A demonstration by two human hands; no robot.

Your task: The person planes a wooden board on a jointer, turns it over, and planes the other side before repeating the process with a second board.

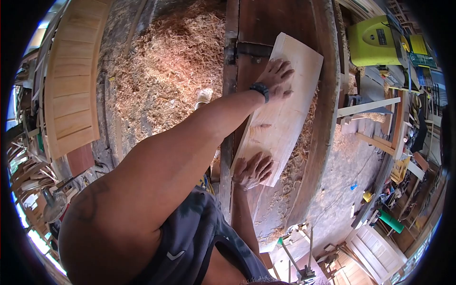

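a heap of shavings [166,61] lies left of a dark bench [280,19]. on it a pale board [285,118] lies flat. the right hand [254,168] presses its near end, fingers flat and close together. the left hand [278,76] presses the far end, fingers spread. a yellow machine [375,40] stands at the right.

The left hand [278,78] covers part of the plank [285,118]; the yellow machine's [373,42] label is unreadable.

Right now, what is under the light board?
The pale board lies on a dark wooden bench, with shavings poking out along its edge. The left hand and right hand press flat on top. Whatever sits beneath its middle is covered.
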